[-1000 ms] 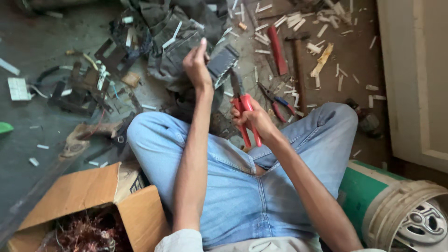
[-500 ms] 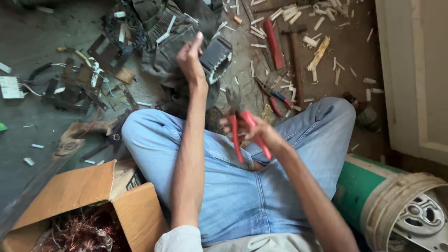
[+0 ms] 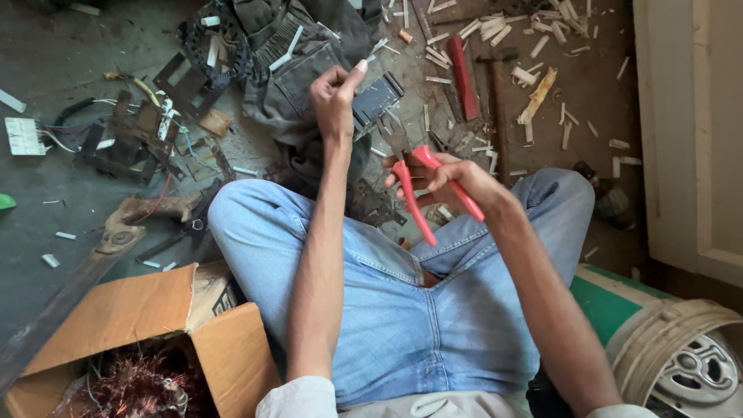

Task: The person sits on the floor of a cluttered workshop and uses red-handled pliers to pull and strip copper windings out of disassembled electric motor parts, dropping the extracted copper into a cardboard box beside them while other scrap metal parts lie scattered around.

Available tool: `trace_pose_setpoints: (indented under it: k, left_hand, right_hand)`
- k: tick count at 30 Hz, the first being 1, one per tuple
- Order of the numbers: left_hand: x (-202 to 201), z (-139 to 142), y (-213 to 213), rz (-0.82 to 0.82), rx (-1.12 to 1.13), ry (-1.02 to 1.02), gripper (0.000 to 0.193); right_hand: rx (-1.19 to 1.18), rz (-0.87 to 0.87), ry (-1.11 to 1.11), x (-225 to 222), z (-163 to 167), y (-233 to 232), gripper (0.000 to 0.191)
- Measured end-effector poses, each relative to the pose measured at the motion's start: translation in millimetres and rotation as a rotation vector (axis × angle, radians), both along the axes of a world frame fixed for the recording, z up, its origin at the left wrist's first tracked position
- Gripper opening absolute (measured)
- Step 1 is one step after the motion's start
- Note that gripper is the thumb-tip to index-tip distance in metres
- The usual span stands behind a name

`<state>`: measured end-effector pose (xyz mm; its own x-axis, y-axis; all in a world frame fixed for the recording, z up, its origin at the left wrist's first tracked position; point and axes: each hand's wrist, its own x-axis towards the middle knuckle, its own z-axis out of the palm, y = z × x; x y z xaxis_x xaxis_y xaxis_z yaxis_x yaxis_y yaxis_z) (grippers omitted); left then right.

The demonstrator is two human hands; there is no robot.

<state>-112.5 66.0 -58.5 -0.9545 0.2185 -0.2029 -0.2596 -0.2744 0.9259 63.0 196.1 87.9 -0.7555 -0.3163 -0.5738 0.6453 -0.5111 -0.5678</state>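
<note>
Raised since the earlier frame, the grey slotted metal block (image 3: 377, 99) sits pinched in the left hand (image 3: 334, 97) above the knees, while the right hand (image 3: 437, 174) grips red-handled pliers (image 3: 418, 193) just below it. Copper wire (image 3: 143, 385) already fills the cardboard box (image 3: 116, 321), yet scrap parts (image 3: 139, 135) remain on the floor. Plier tips are hard to make out.

Scrap-strewn concrete floor (image 3: 46, 70): cardboard box (image 3: 131, 325), bucket (image 3: 658, 340), hammer (image 3: 499, 101).

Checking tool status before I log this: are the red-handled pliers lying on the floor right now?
No. The red-handled pliers are held in the right hand, raised above the lap, while the left hand grips a dark metal block.
</note>
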Motion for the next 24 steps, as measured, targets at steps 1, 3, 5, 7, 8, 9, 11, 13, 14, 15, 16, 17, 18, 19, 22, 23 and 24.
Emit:
trace_pose_setpoints:
  k: [1,3,5,7,8,9,11,13,14,15,16,17,18,19,22,23,24]
  left_hand:
    - [0.6,0.3,-0.5,-0.013,0.006,-0.008,0.046]
    - [1.1,1.1,-2.0,-0.035,-0.061,0.054,0.045]
    - [1.6,1.7,-3.4,-0.063,-0.088,0.089,0.045]
    - [2.3,2.0,-3.5,-0.103,-0.065,0.099,0.046]
    - [2.4,2.0,-2.8,-0.109,-0.069,0.100,0.045]
    - [2.9,1.9,-2.8,-0.117,-0.074,0.101,0.044]
    - [3.2,1.8,-1.7,-0.126,-0.071,0.095,0.043]
    - [3.3,1.6,-1.1,-0.124,-0.054,0.089,0.044]
    - [2.5,1.8,-1.1,-0.119,-0.054,0.091,0.044]
    - [3.4,1.5,-1.1,-0.114,-0.054,0.091,0.044]
    - [3.5,1.6,-0.9,-0.112,-0.055,0.090,0.044]
    - [3.8,1.3,-1.7,-0.111,-0.060,0.087,0.044]
    - [4.3,1.2,-2.7,-0.111,-0.064,0.085,0.044]
    - [4.4,1.2,-2.2,-0.113,-0.067,0.085,0.044]
    - [4.3,1.2,-2.5,-0.114,-0.029,0.069,0.045]
    - [4.4,1.2,-2.5,-0.106,-0.037,0.071,0.045]
    - [4.2,1.3,-2.3,-0.098,-0.045,0.075,0.045]
  right_hand:
    - [-0.001,-0.003,-0.010,-0.8,1.3,2.9,0.083]
    - [-0.075,0.020,-0.030,-3.0,3.6,10.1,0.084]
    - [-0.129,0.063,-0.039,-6.2,4.5,18.6,0.085]
    - [-0.155,0.119,-0.039,-9.9,4.4,28.8,0.087]
    - [-0.195,0.125,-0.060,-11.9,4.0,33.6,0.088]
    - [-0.236,0.129,-0.082,-13.8,3.3,37.8,0.088]
    - [-0.296,0.132,-0.089,-15.2,2.9,44.0,0.090]
    - [-0.334,0.135,-0.057,-15.0,2.5,46.7,0.091]
    - [-0.328,0.133,-0.052,-14.5,1.6,46.5,0.091]
    - [-0.323,0.129,-0.050,-12.9,0.3,45.6,0.090]
    - [-0.319,0.122,-0.048,-11.4,-1.5,44.1,0.090]
    - [-0.312,0.112,-0.041,-9.9,-4.6,42.0,0.090]
    - [-0.305,0.099,-0.033,-8.6,-8.1,39.6,0.091]
    - [-0.297,0.085,-0.023,-6.8,-11.7,37.9,0.091]
    - [-0.374,0.028,-0.128,-1.0,-20.0,34.1,0.089]
    - [-0.377,0.002,-0.118,1.5,-20.9,33.4,0.086]
    - [-0.380,-0.025,-0.106,4.7,-20.5,32.1,0.083]
